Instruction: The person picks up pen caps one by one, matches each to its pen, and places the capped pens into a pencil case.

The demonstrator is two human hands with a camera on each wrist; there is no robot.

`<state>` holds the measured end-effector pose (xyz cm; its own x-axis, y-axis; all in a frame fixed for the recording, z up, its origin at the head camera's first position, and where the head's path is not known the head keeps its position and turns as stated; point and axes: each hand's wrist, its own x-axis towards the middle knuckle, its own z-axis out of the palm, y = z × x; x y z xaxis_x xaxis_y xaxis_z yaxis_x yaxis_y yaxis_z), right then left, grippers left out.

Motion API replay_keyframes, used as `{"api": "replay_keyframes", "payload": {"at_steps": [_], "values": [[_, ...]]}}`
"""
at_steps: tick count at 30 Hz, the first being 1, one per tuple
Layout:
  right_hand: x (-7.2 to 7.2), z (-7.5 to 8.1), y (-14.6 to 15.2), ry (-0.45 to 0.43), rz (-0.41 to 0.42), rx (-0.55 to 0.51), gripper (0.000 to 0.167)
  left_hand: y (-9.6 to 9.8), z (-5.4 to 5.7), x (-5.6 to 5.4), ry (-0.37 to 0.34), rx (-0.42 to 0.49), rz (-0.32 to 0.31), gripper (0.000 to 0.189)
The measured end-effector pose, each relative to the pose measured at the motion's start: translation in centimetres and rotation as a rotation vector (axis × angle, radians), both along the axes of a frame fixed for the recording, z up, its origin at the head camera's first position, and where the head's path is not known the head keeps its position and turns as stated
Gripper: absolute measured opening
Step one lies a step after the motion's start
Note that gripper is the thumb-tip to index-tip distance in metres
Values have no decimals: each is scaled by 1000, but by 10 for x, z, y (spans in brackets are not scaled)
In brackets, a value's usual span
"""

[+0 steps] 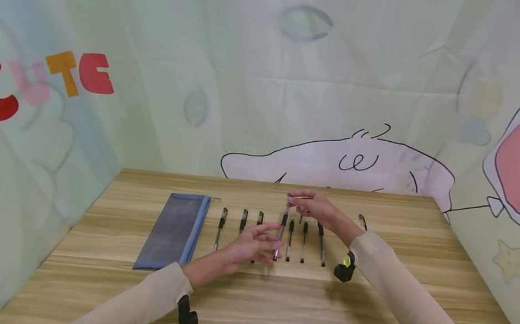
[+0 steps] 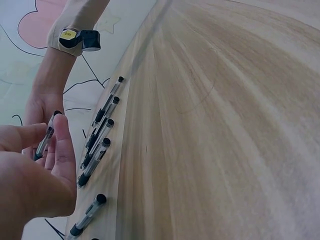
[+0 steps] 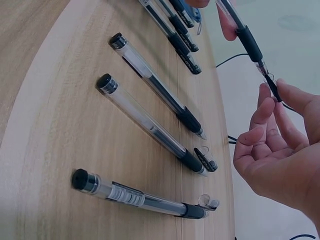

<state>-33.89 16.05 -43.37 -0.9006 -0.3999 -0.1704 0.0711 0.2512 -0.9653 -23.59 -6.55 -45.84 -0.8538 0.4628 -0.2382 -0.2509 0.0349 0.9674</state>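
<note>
A clear gel pen with a black rubber grip (image 1: 283, 222) is held up over the table between both hands. My left hand (image 1: 250, 244) pinches its rear end between thumb and fingers, as the left wrist view shows. My right hand (image 1: 316, 207) pinches the black clip of the cap (image 3: 274, 89) at the pen's other end. Beneath lie similar pens. In the right wrist view, one pen (image 3: 155, 85) shows a bare tip. Two others, a pen (image 3: 145, 122) and a labelled pen (image 3: 160, 202), have loose-looking caps beside their tips.
Several capped pens, one of them here (image 1: 222, 223), lie in a row left of the hands. Farther left is a blue mesh zip pouch (image 1: 171, 233). Beyond the right wrist lies another black-and-clear piece (image 1: 362, 221). A printed curtain (image 1: 233, 68) hangs behind the wooden table (image 1: 297, 319).
</note>
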Motion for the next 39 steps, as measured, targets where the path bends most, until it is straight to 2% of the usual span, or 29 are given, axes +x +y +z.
{"api": "replay_keyframes", "payload": {"at_steps": [5, 11, 19, 27, 31, 34, 39], "values": [[2, -2, -2, 8, 14, 18, 45, 0, -2, -1, -1, 13, 8, 59], [5, -3, -6, 14, 33, 40, 49, 2, -1, -2, -2, 3, 42, 57], [9, -5, -14, 50, 32, 76, 42, 3, -3, -1, -7, 3, 79, 53], [11, -8, -17, 40, 22, 36, 42, 5, 2, -4, -74, 15, 137, 50], [12, -4, -20, 45, 13, 60, 44, 4, 7, -8, -119, 17, 168, 50], [12, -5, -21, 43, 21, 64, 44, 4, 11, -9, -159, 9, 175, 49], [13, -8, -20, 19, 27, 46, 46, 5, 12, -11, -169, -17, 177, 47]]}}
